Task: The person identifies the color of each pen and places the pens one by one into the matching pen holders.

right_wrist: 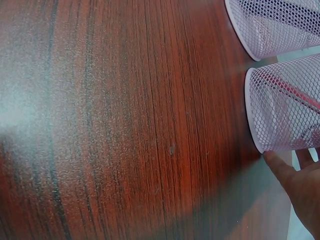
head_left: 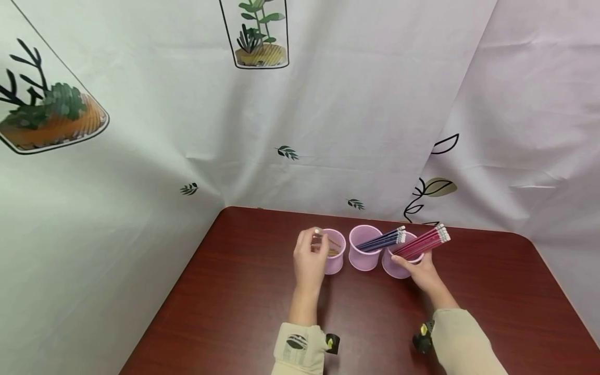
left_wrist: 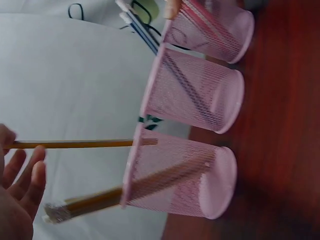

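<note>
Three pink mesh pencil cups stand in a row on the table. At the left cup, my left hand pinches a yellow pencil by its upper end, its lower part inside the cup. A bundle of yellow pencils leans in that same cup. Dark blue pencils lean to the right in the middle cup. Around the side of the right cup, which contains pinkish-red pencils, my right hand holds on with thumb and fingers apart.
The dark red-brown wooden table extends in front of the cups and to both sides. Behind it hangs a white cloth printed with plants. Black straps with small devices sit at both wrists.
</note>
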The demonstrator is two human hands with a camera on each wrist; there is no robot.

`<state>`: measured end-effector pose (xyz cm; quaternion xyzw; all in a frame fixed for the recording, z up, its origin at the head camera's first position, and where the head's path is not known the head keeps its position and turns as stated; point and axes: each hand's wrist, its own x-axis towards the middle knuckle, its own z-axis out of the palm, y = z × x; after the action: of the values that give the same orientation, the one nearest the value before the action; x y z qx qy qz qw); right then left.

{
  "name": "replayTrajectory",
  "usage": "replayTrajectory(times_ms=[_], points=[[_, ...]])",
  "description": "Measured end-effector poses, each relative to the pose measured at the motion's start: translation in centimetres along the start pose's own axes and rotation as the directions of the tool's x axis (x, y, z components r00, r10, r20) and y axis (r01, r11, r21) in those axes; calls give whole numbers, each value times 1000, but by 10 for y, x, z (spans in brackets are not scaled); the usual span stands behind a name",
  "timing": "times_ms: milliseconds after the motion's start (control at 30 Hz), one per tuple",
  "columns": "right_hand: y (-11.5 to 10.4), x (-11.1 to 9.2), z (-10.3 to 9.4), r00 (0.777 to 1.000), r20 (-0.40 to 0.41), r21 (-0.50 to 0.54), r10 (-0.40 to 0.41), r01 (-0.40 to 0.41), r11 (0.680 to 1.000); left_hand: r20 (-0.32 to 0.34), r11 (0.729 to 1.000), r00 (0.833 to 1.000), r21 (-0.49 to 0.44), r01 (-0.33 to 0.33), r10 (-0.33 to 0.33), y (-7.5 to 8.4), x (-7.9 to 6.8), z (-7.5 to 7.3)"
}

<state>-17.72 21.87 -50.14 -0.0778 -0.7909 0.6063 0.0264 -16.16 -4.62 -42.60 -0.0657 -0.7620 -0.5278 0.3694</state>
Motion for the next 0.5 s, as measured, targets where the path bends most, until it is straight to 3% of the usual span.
replayTrajectory(times_ms=[200,300,400,500], points=[[-2,0,-2,1000,17,-8,9,-9,1000,115,995,990,75,70,-78,-7,-8,-1],[-2,1,-2,1000,16,-3,12,-12,1000,133,990,987,123,72,-88,-9,-9,-2],[-2,0,-1,1000,17,9,6,-6,1000,132,978,991,206,11,-39,-12,-13,-3],[-1,1,0,1000,3,7,-9,9,1000,116,958,992,272,-86,57,-17,-19,-4]])
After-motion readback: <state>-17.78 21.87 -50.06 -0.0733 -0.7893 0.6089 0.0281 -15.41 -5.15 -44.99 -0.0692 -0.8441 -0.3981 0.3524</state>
